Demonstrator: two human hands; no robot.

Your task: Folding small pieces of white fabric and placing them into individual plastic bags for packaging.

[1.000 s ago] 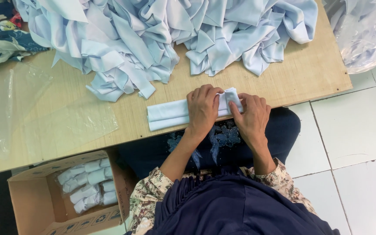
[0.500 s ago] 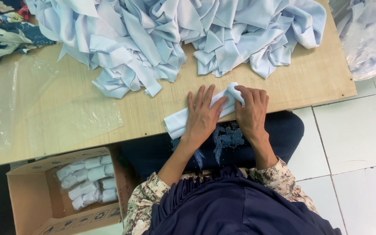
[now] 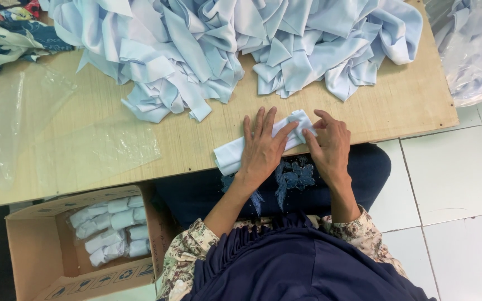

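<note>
Left hand point(image 3: 263, 149) spread flat on folded pale-blue cloth point(image 3: 231, 156) at worktop point(image 3: 196, 139) near edge, right hand point(image 3: 330, 146) pinching its end (fingers curled), loose cloth heap point(image 3: 224, 44) toward far edge.

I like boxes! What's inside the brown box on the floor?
The cardboard box holds small rolled pale blue cloths, seemingly wrapped in clear plastic. Anything beneath them is hidden.

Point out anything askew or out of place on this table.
The folded cloth lies slanted, its lower end hanging past the table edge, pressed by the left hand, with the right hand at its upper end. The cloth pile is a jumble. Nothing looks damaged.
</note>
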